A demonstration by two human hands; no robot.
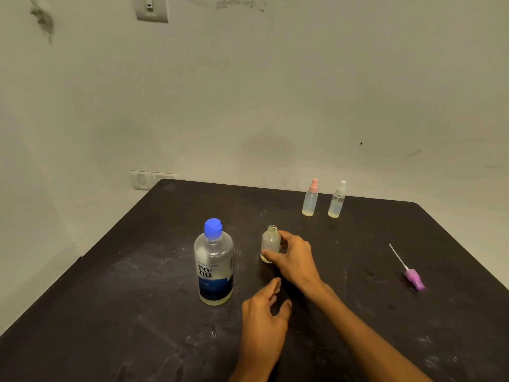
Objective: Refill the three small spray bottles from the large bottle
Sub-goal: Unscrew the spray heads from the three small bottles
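Observation:
The large clear bottle (213, 264) with a blue cap and blue label stands upright on the dark table, a little pale liquid at its bottom. Right of it stands an uncapped small bottle (270, 241); my right hand (293, 260) grips its side with thumb and fingers. My left hand (264, 315) hovers low over the table in front of the large bottle, fingers loosely curled, holding nothing. Two capped small spray bottles stand at the back: a pink-topped one (310, 198) and a white-topped one (337, 200). A purple spray head (411, 277) with its tube lies on the table at the right.
The dark table (137, 312) has a scuffed, dusty top and ends near the left and right frame sides. A pale wall rises behind it, with a switch plate (141, 180) at the table's back left corner.

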